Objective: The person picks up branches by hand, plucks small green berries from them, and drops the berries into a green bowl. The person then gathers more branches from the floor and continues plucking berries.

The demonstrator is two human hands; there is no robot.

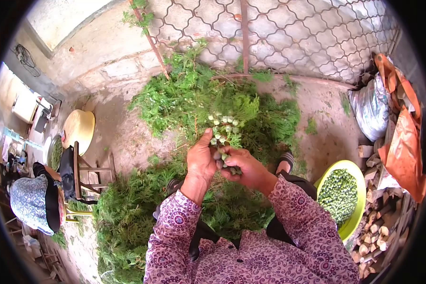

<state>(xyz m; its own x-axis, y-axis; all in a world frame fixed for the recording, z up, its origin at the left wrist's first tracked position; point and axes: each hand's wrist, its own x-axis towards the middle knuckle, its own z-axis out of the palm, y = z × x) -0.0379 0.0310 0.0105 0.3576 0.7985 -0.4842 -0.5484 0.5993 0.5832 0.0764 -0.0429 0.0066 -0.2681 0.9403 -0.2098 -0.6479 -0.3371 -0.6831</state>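
A leafy evergreen sprig with pale green seed cones is in front of my chest. My left hand is closed around its lower part, thumb pointing up. Close beside it, my right hand has its fingers curled around several seed cones at the sprig's lower end. The two hands nearly touch, and the fingertips partly hide the stem. Beneath them, heaps of cut evergreen branches cover the ground around my feet.
A yellow-green basin of picked cones stands at my right, beside stacked firewood, a white sack and an orange bag. At left, a person sits near a wooden stool and a yellow tub. Metal lattice leans behind.
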